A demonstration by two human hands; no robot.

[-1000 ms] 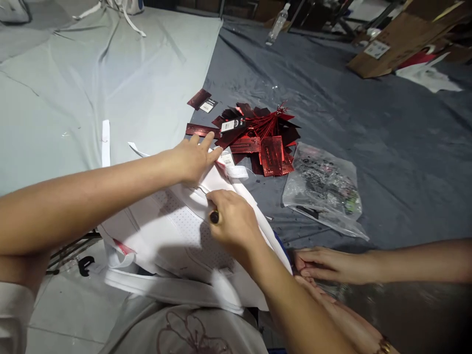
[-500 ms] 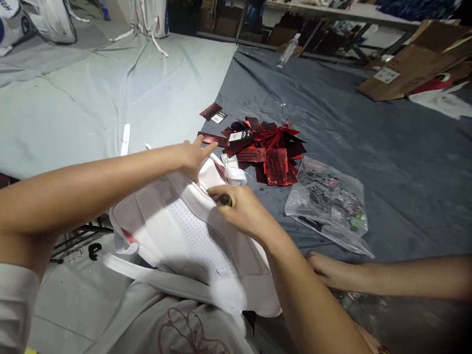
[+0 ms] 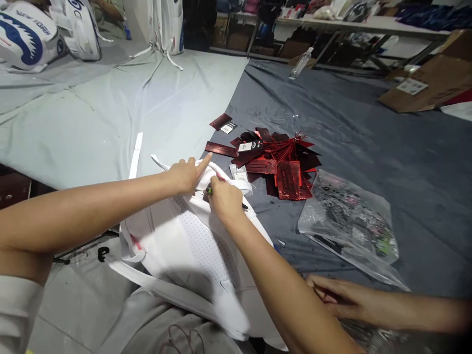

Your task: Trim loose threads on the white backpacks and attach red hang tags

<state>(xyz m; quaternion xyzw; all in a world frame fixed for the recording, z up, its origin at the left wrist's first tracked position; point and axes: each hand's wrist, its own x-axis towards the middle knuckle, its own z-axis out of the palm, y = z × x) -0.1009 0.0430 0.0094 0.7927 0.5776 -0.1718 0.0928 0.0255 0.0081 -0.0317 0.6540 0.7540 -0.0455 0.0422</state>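
A white backpack (image 3: 206, 241) with a dotted mesh back panel lies tilted across my lap against the table edge. At its top edge my left hand (image 3: 186, 176) grips the fabric, index finger stretched out and thumb hidden. My right hand (image 3: 225, 199) is closed beside it on a small black-and-green tool (image 3: 209, 190); its dark end shows at the other side of the fist. The tool's exact kind is hidden. A white strap loop (image 3: 241, 186) and a pale label (image 3: 239, 173) stick out beyond the hands.
Red shiny hang tags (image 3: 287, 177) lie in a heap ahead. A clear bag of small parts (image 3: 350, 216) is to the right, near another person's hand (image 3: 328, 295). A bottle (image 3: 301, 63), cardboard box (image 3: 424, 83) and other white bags (image 3: 33, 37) stand farther back.
The view has shifted, so the table things appear lower and farther right. My right hand has moved up the backpack's top edge, closer to my left hand, which stays there.
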